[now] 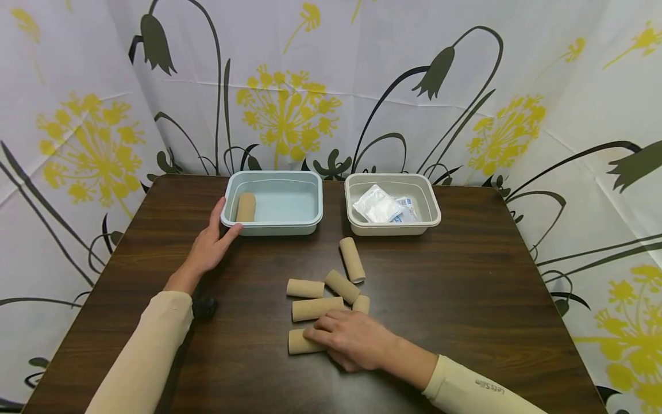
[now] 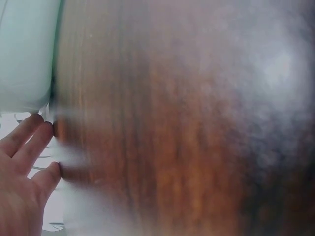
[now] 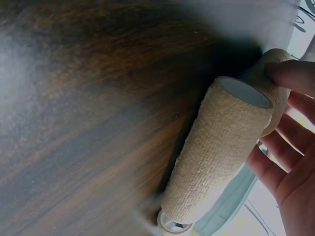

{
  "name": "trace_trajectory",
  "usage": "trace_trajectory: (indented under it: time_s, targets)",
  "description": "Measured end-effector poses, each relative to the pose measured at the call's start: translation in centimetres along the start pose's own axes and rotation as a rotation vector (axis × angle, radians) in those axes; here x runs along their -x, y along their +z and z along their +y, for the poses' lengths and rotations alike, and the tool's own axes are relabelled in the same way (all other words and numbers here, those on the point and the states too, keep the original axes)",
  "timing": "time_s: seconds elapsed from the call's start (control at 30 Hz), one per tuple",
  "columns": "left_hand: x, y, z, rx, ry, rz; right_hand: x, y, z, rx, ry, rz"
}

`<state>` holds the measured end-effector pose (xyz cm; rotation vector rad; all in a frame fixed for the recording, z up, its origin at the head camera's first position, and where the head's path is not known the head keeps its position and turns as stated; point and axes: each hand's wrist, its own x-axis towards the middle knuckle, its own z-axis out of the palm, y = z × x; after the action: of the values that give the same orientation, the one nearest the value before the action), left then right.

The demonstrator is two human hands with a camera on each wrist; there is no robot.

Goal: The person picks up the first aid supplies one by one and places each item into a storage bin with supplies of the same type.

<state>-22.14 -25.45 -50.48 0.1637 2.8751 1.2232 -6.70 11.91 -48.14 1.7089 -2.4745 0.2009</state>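
Fingers spread along its left side and thumb at the front corner, my left hand touches the light blue bin. One tan bandage roll stands inside that bin at the left. My right hand pinches the nearest tan bandage roll, covering its right end in the head view. In the right wrist view, the thumb presses this roll, and another bandage roll with a hollow core lies alongside.
Several more bandage rolls lie just beyond my right hand, among them one roll near the beige bin. That bin holds clear plastic packets. A flowered curtain hangs behind the brown table.
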Motion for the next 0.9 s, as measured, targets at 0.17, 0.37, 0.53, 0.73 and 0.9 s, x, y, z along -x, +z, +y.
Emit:
trace_trajectory:
  time_s: [0.17,0.37,0.53,0.73,0.9]
  targets:
    - [0.0,0.1,-0.1,0.0,-0.005,0.002,0.0,-0.6,0.2,-0.058,-0.029,-0.016]
    - [0.0,0.1,-0.3,-0.005,-0.011,-0.001,-0.4,-1.6,0.8,-0.168,-0.061,0.034]
    - [0.0,0.2,-0.4,0.0,-0.005,0.002,-1.1,-3.3,2.1,-0.225,-0.008,0.059]
    - [0.0,0.2,-0.5,0.005,0.006,0.0,-1.7,-4.9,4.4,-0.248,0.128,0.158]
    - [-0.1,0.1,-0.4,0.003,0.02,-0.001,-2.5,-5.3,6.1,-0.272,0.251,0.225]
